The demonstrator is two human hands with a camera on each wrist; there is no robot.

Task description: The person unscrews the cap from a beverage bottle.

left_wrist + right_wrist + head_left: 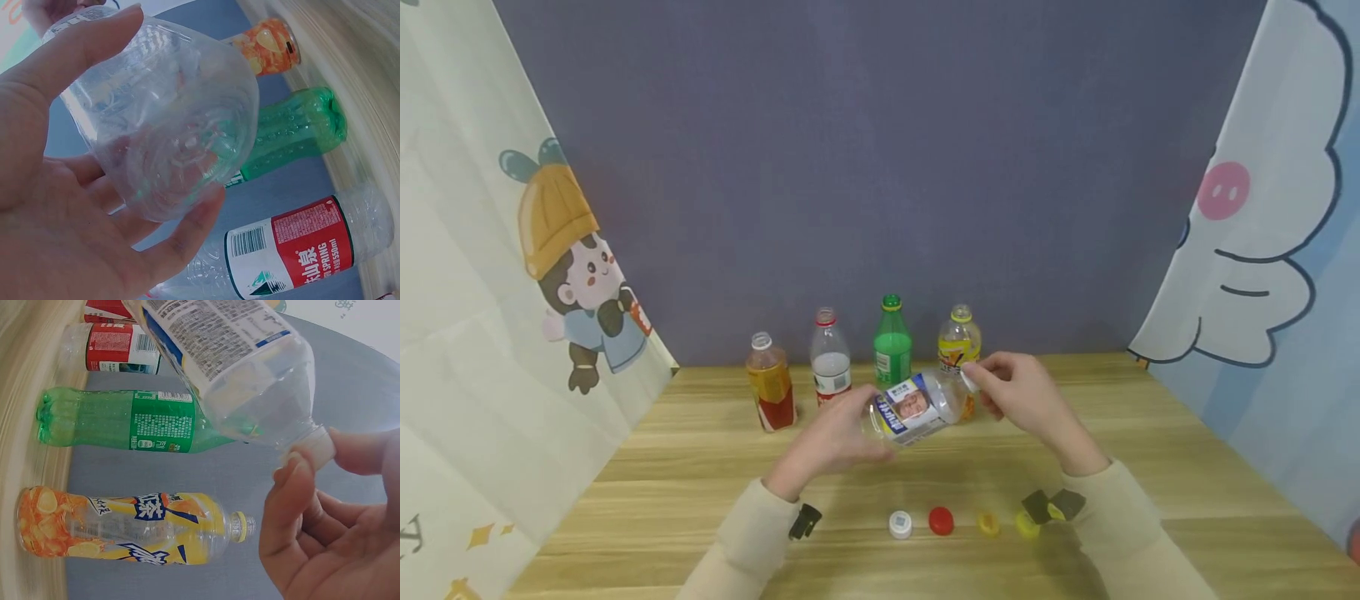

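Note:
A clear plastic bottle [917, 408] with a blue and white label is held tilted above the table, its neck toward the right. My left hand [842, 429] grips the bottle around its lower body; in the left wrist view the thumb and fingers [187, 231] curve about the base. At the neck, my right hand [1018, 396] pinches a white cap [315, 449] between thumb and fingertips. The cap sits at the bottle's mouth; how tightly it is screwed on cannot be told.
Behind stand an amber bottle [771, 383], a red-labelled clear bottle [831, 367], a green bottle [892, 342] and a yellow-labelled bottle [959, 337], all uncapped. Near the front lie a white cap [900, 525], a red cap [941, 521], an orange-yellow cap [988, 524] and a yellow cap [1027, 525].

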